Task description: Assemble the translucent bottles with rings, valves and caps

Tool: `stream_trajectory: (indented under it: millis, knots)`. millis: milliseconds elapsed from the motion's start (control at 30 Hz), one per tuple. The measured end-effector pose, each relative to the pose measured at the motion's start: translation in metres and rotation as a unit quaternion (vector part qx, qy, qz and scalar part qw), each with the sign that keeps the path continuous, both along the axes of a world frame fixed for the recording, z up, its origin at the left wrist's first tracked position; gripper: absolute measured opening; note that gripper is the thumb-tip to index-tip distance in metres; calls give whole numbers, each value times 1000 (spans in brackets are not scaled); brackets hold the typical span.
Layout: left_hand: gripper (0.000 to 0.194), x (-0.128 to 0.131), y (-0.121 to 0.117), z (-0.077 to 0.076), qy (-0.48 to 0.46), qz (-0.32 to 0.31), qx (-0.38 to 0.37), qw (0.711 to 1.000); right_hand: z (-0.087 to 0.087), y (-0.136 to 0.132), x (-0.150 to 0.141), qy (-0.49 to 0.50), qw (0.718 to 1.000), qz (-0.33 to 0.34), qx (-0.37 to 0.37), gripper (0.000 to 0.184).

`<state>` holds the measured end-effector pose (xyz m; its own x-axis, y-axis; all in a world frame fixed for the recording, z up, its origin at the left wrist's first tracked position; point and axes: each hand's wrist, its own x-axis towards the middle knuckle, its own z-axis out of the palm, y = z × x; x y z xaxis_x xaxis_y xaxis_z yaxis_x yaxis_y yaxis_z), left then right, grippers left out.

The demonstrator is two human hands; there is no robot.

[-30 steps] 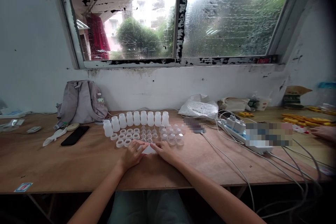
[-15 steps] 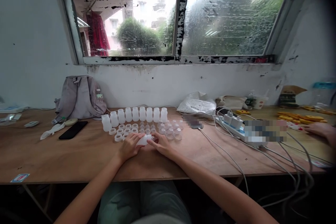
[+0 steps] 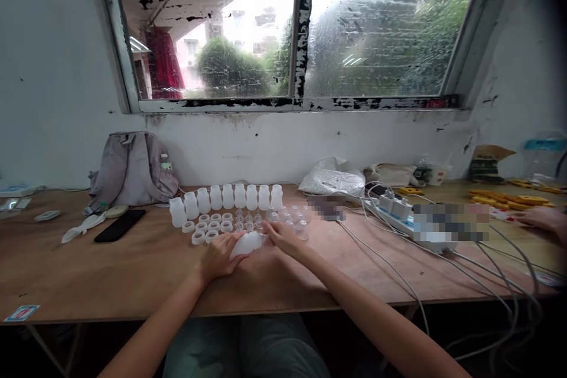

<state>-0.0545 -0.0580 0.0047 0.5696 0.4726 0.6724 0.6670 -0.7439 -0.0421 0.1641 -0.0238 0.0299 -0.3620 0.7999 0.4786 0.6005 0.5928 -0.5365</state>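
Note:
My left hand (image 3: 220,257) is wrapped round a frosted white baby bottle (image 3: 245,243), lying tilted with its top end toward the right. By that end, my right hand (image 3: 283,237) has its fingers curled; what they hold, if anything, is too small to make out. Behind the hands stands a row of white bottle bodies (image 3: 215,196). In front of the row lie several white collar rings (image 3: 214,225), clear teats (image 3: 248,220) and clear dome caps (image 3: 301,226), some of them partly hidden by my right hand.
A black phone (image 3: 119,225) and a grey backpack (image 3: 133,171) are on the left. To the right lie a plastic bag (image 3: 332,177), a white power strip (image 3: 398,221) and trailing cables (image 3: 385,266). Another person's hand (image 3: 538,218) is near yellow parts (image 3: 505,199) at the far right.
My right hand has shifted right and slightly up along the bottle's top end. The bottle in my left hand now shows more and is tilted more. The view has turned slightly.

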Motion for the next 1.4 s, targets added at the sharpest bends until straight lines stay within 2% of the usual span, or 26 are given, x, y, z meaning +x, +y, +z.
stream_trajectory:
  millis: [67, 100, 167, 300, 433, 567, 700, 800, 900, 967, 1033, 1200, 1400]
  knots:
    - [49, -1, -1, 2, -27, -3, -39, 999, 11, 7, 14, -64, 993, -80, 52, 33]
    - [48, -1, -2, 2, -37, -8, -61, 997, 16, 10, 20, -111, 987, -104, 53, 24]
    - [45, -2, -2, 4, -56, -11, -109, 992, 21, 15, 28, -202, 971, -123, 21, 25]
    - [39, -2, -1, 5, -107, 0, -174, 979, 21, 21, 31, -262, 958, -117, -24, 28]
    - [37, -2, 2, 5, -130, 7, -201, 971, 24, 22, 30, -277, 954, -105, -50, 27]
    - [37, -3, 6, 5, -148, 6, -214, 966, 29, 18, 35, -277, 956, -65, -71, 32]
    - [36, -4, 9, 6, -165, 1, -227, 960, 28, 16, 34, -263, 961, -31, -82, 32]
    - [36, -3, 8, 7, -169, -4, -236, 957, 29, 17, 31, -224, 970, -55, -74, 26]
    - [34, -3, 7, 8, -170, -14, -243, 955, 33, 20, 30, -68, 993, -60, -80, 30]
    - [34, -3, 6, 9, -172, -13, -245, 954, 35, 20, 30, 40, 993, -14, -108, 31]
    - [35, -3, 6, 9, -172, -4, -246, 954, 35, 18, 30, 88, 985, 45, -142, 32]
    - [34, -3, 5, 10, -167, -6, -247, 955, 33, 7, 19, 87, 972, 121, -183, 33]
    - [34, -2, 6, 8, -158, -9, -228, 961, 32, 6, 4, 56, 973, 141, -172, 32]
